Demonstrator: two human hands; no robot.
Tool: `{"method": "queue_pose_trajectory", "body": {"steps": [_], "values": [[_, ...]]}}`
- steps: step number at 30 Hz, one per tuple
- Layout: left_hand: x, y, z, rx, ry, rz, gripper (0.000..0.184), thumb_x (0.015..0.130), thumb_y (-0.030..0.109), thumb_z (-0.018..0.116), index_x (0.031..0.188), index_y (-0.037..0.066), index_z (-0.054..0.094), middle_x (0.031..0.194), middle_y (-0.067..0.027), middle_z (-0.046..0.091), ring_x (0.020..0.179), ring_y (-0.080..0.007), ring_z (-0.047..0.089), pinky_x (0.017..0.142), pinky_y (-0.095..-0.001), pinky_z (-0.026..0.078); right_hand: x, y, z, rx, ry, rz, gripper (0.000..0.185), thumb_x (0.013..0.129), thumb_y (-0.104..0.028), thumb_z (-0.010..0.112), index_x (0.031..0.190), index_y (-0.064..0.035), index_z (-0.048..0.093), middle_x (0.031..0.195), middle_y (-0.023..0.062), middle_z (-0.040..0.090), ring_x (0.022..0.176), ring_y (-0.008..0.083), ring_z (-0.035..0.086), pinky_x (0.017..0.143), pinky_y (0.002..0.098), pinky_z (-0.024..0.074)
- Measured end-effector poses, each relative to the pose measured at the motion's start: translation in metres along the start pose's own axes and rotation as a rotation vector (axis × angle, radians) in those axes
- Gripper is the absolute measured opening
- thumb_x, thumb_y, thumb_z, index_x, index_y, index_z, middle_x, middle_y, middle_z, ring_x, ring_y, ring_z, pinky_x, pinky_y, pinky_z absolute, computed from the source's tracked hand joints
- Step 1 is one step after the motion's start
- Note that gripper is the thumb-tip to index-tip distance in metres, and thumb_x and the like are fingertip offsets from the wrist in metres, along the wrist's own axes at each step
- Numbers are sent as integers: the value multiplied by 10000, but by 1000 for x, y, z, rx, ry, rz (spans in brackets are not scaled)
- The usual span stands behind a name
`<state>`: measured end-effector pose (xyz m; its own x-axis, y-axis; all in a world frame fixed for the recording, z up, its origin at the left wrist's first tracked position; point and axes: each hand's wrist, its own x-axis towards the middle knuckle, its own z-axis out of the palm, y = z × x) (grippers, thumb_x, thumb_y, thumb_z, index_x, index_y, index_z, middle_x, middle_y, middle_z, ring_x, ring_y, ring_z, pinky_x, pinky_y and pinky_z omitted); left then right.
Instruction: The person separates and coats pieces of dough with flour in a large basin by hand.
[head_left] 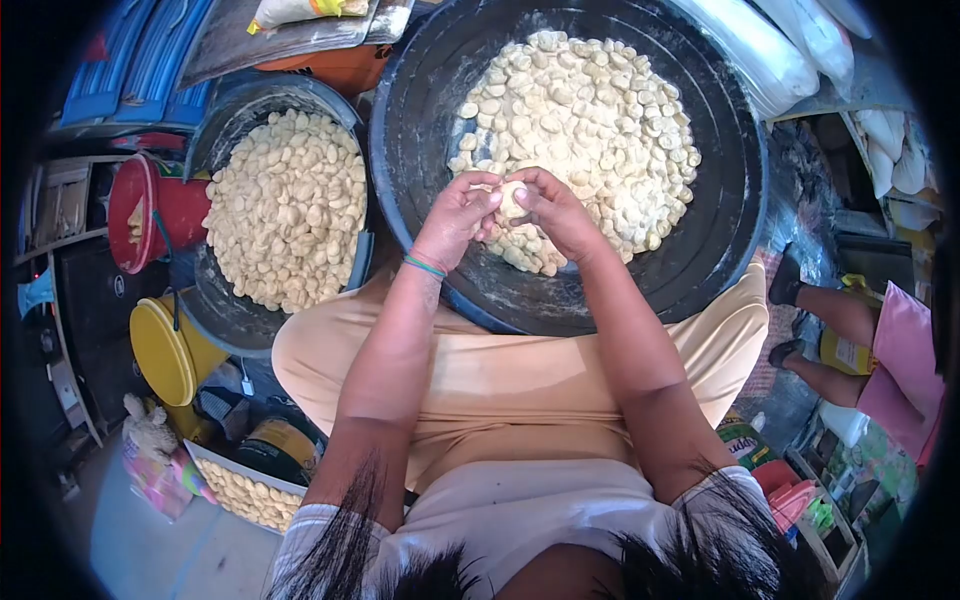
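Observation:
Over the near side of a wide black basin [725,180], both my hands meet on one small, pale dough piece [512,201]. My left hand [458,215], with a green band at its wrist, pinches it from the left. The fingers and thumb of my right hand [558,212] close on its other side. Below and beyond them, a heap of floury, roundish dough pieces [600,130] lies in the basin. At my left, a second dark tub [215,290] holds a pile of smoother, rounder dough pieces [285,210].
A red bucket [132,215] and a yellow bucket [165,350] stand left of the tub. More pale pieces fill a box [245,495] at lower left. White sacks [750,55] lie at upper right. Another person's legs [835,320] show at right.

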<state>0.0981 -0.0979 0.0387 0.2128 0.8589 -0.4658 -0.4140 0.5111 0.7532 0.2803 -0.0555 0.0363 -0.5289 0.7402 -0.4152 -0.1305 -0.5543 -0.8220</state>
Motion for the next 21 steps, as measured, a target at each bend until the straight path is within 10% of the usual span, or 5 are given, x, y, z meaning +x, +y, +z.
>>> {"method": "queue_pose_trajectory", "body": {"steps": [16,19,21], "values": [[9,-10,2,188,138,118,200,896,161,608,1036,18,606,946,-42,615,852,-123,577,728,-260,474,8,27,-10,60,198,132,359,845,-236,665,1118,-39,540,1068,84,561,975,167,573,809,293,485],[5,-27,-15,890,336,581,232,837,208,637,959,10,643,867,-130,656,739,-273,628,720,-362,490,13,63,-15,-439,399,-25,464,847,-333,656,1172,-23,541,1104,146,570,1038,254,567,885,358,462],[-21,-13,-15,1019,98,238,191,826,173,635,926,12,654,836,-115,656,754,-212,624,715,-330,493,-2,72,-17,-848,324,-39,517,839,-350,661,1215,-23,524,1160,197,546,1095,318,538,936,391,431]]}}
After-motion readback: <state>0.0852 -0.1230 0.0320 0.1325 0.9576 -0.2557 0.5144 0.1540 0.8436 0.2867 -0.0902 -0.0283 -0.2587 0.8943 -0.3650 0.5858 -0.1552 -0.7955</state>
